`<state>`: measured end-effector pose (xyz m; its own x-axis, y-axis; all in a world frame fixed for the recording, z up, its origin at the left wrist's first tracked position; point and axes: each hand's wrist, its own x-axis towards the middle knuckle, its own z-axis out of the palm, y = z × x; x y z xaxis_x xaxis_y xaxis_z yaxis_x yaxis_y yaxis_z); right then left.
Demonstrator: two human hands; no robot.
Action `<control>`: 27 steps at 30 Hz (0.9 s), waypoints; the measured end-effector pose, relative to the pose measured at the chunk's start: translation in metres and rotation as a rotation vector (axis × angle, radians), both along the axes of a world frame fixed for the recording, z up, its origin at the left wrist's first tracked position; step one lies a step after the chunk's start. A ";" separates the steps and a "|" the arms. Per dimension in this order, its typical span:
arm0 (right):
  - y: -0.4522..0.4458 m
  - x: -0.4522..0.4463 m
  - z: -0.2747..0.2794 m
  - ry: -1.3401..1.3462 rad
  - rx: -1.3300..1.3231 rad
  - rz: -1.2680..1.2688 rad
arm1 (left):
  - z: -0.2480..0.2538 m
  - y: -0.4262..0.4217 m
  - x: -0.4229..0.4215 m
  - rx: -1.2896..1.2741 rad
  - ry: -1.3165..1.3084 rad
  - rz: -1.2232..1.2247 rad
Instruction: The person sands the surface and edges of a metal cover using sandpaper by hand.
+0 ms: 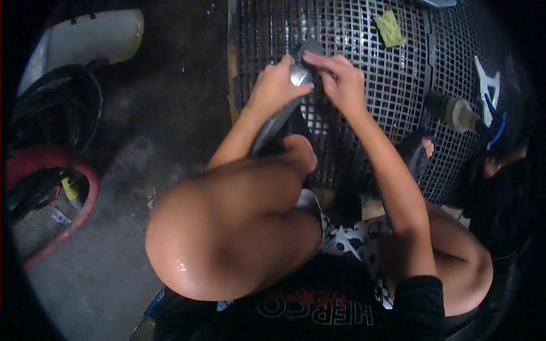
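Over the black grating [392, 85], beyond the seated person's knees, the long silvery metal piece [299, 75] lies between the two hands, its long axis slanting from the near left to the far right, its near end passing out of sight behind the raised left knee. The left hand [277, 85] is the nearer to its length: its fingers are curled round the left side, the thumb laid over the bright face. The right hand [343, 82] comes in from the right, its fingers bent and pointing left at the far end, where the fingertips touch a dark grey patch [310, 49]; whether they pinch it or only press on it cannot be told, nor whether that patch is a loose sheet or part of the metal. From the right fingertips, the bright face lies just to the near side. The clearest writing is on the black shirt [318, 284], upside down to the camera, seemingly "HERCO" in pale outline, with red lettering too broken to read. A bottle [452, 112], green at one end, lies well apart on the right, and a small pale scrap [60, 216] lies by the red hose [85, 196] on the left; no brand can be made out on either.
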<state>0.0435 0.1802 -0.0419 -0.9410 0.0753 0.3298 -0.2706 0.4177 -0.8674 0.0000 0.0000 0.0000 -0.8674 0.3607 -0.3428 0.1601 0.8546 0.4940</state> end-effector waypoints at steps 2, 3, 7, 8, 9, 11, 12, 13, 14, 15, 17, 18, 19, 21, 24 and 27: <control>0.003 -0.008 -0.006 -0.073 -0.020 -0.029 | 0.005 0.000 -0.015 -0.035 0.037 0.015; 0.006 0.030 0.012 -0.213 -0.021 -0.034 | 0.008 0.002 0.018 -0.039 -0.102 0.009; -0.001 -0.003 0.012 -0.045 -0.036 -0.103 | 0.002 -0.001 0.003 0.029 -0.002 0.018; -0.003 0.001 0.010 -0.073 -0.040 -0.056 | 0.003 -0.003 0.004 0.021 -0.023 0.021; -0.002 0.002 0.009 -0.092 -0.038 -0.015 | 0.005 -0.002 0.000 0.020 -0.036 0.018; 0.003 0.003 0.003 -0.094 0.000 -0.036 | 0.010 0.002 -0.005 -0.009 -0.014 0.015; 0.003 0.003 0.007 -0.088 -0.029 -0.036 | 0.012 0.003 -0.001 -0.037 -0.022 0.013; 0.005 0.004 0.010 -0.086 -0.054 -0.041 | 0.012 0.005 -0.001 -0.030 -0.025 0.008; 0.005 0.001 0.011 -0.111 -0.053 -0.085 | 0.012 0.005 -0.003 -0.011 -0.028 0.008; 0.002 -0.004 0.011 -0.120 -0.052 -0.082 | 0.012 0.005 0.000 0.003 -0.040 0.015; -0.004 -0.008 0.009 -0.068 -0.150 -0.021 | 0.008 0.001 0.008 0.002 -0.046 0.023; 0.000 -0.001 0.010 -0.212 -0.101 -0.024 | 0.008 0.002 0.003 0.012 -0.018 0.020; 0.006 0.000 0.004 -0.197 -0.100 -0.026 | 0.007 0.001 -0.002 0.013 -0.002 0.017; 0.013 0.008 -0.006 -0.147 -0.070 0.012 | 0.007 0.001 0.001 0.038 -0.014 0.012; 0.018 0.002 -0.013 -0.128 -0.063 -0.057 | 0.012 0.000 -0.004 0.092 -0.026 0.029; 0.006 -0.015 -0.004 -0.153 -0.054 -0.182 | 0.015 -0.008 -0.002 0.050 -0.122 0.029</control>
